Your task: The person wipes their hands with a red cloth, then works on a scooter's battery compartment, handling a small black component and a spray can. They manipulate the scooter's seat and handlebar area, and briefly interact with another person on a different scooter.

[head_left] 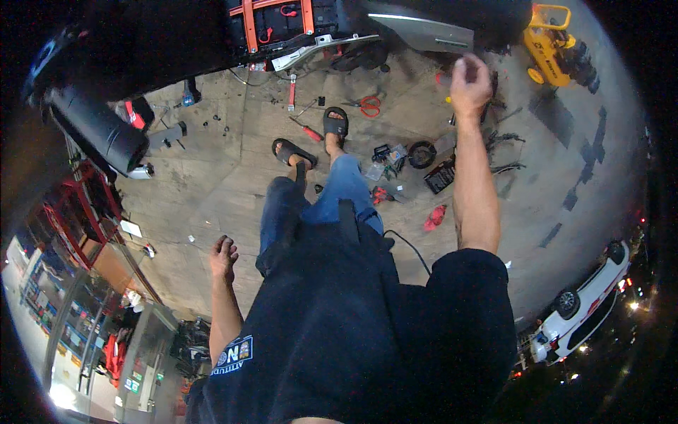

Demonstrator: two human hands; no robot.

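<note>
My right hand (470,88) reaches far forward over the floor near the lower edge of a silver car panel (424,32). Its thumb and fingers curve toward each other in a pinch; anything small between them cannot be made out. Behind it, dark parts and a bit of red and yellow partly show. My left hand (224,258) hangs low at my side, its fingers loosely bent and a little apart, with nothing seen in it. Between the two, on the concrete, lie red-handled scissors (369,106), a red screwdriver (311,132) and red-handled pliers (382,195).
A vehicle with its front opened up, showing orange bars (250,27), stands ahead. A black roll-shaped part (99,131) is at the left. A yellow wheeled machine (547,53) stands at the far right. A tape roll (422,154), a red cloth (434,218) and dark cables (505,152) litter the floor.
</note>
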